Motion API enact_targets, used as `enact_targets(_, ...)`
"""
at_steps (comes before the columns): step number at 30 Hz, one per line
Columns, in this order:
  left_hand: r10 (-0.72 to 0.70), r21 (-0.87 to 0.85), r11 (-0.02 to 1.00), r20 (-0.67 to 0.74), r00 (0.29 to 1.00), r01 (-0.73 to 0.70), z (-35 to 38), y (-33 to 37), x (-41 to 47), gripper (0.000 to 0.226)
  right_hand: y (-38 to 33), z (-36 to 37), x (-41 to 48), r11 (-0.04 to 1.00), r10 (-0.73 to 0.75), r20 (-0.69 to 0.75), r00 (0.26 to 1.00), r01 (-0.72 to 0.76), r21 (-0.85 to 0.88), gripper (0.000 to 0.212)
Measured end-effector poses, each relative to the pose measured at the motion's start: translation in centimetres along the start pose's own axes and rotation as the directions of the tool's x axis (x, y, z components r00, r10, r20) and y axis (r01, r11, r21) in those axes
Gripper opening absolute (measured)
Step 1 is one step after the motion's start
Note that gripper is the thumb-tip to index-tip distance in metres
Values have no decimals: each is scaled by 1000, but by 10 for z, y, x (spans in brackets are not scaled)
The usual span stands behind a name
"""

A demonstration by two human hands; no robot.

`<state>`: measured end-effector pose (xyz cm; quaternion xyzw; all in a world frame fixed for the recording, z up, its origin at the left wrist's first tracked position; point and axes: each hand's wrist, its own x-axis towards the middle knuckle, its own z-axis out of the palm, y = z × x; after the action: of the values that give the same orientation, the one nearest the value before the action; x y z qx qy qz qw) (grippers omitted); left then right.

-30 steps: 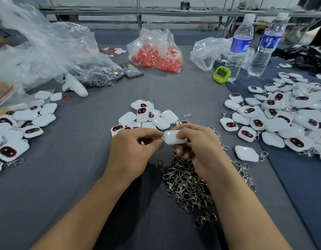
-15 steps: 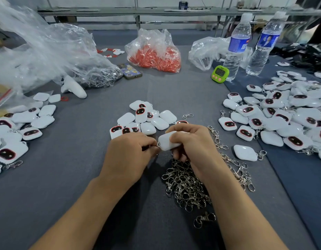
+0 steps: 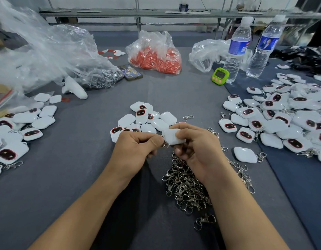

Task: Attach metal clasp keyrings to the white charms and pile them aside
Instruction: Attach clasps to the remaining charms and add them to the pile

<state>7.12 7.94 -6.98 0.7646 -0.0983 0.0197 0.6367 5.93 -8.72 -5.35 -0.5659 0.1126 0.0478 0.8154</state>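
Close in, on the grey surface [image 3: 84,177], a heap of metal clasp keyrings [image 3: 188,186] is seen between the forearms. Just above it a white charm [image 3: 171,137] is gripped, blank side up, in the curled fingers of the right hand [image 3: 195,150]. Against its left corner a clasp [image 3: 166,145], mostly hidden, is pinched by thumb and forefinger of the left hand [image 3: 136,150]. Behind the hands a small pile of bare charms [image 3: 145,120] is laid. Further right, finished charms [image 3: 282,120] are piled. Farther back a green timer [image 3: 220,75] and water bottles [image 3: 237,51] are noted.
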Motion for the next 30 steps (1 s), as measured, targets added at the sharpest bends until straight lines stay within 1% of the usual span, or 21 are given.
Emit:
enact_targets(2,124,152,981,-17,992,-120,-2,0,-2,13,1,1,0,999,-29,-20,999,28,-20,22)
enact_targets(3,196,255,949,-8,981,-188,-3,0,-3,8,2,1,0,998,-46,-31,998,44,-38,21)
enact_targets(4,260,371,895,18,965,-248,-4,1,-5,9,3,2,0,996,-64,-41,997,62,-65,20)
enact_targets(6,369,581,732,103,924,-357,-4,0,-6,17,5,5,0,987,-102,-60,993,94,-132,19)
enact_targets(7,408,651,651,132,903,-389,-4,-1,-7,19,6,6,0,982,-117,-72,991,105,-154,20)
enact_targets(8,435,686,606,138,890,-402,-4,-2,-6,18,6,7,0,981,-125,-82,989,111,-159,21)
enact_targets(9,442,690,608,117,889,-393,-3,-3,-7,16,6,7,1,982,-125,-88,988,110,-151,21)
enact_targets(10,421,653,666,70,904,-361,-3,-3,-8,13,6,7,1,986,-117,-87,989,105,-133,19)
enact_targets(12,306,449,855,-31,951,-260,0,-3,-8,4,4,6,2,993,-89,-77,993,83,-78,19)
enact_targets(13,230,327,923,-46,972,-203,2,-2,-7,8,3,5,2,997,-73,-73,995,70,-45,20)
enact_targets(14,158,215,965,-32,987,-148,3,-1,-6,14,3,4,2,998,-61,-72,996,60,-12,21)
enact_targets(16,49,72,996,2,999,-49,5,0,-4,19,1,4,2,998,-45,-74,996,47,30,22)
enact_targets(18,-20,7,1000,11,1000,20,6,2,-2,21,1,5,1,998,-37,-80,996,41,50,23)
enact_targets(20,-20,5,1000,-12,1000,20,6,2,-2,25,2,7,-1,996,-47,-86,995,53,65,22)
enact_targets(22,66,106,992,-35,997,-62,6,3,-3,23,2,9,-2,995,-87,-93,992,91,38,23)
enact_targets(24,191,301,937,-22,981,-176,4,3,-7,13,4,11,-3,985,-167,-108,980,161,-61,26)
enact_targets(25,258,431,872,-1,966,-232,3,3,-9,12,6,13,-3,969,-222,-122,967,204,-139,25)
enact_targets(27,375,658,672,93,922,-340,2,2,-10,22,11,16,-3,904,-334,-139,932,275,-327,19)
enact_targets(28,405,717,590,136,904,-372,1,2,-10,25,13,18,-4,865,-375,-135,917,294,-407,18)
enact_targets(29,417,741,554,150,897,-381,0,2,-9,26,14,19,-4,838,-397,-128,909,302,-455,19)
enact_targets(30,416,734,568,136,899,-373,0,3,-10,26,14,19,-4,829,-404,-125,906,305,-468,20)
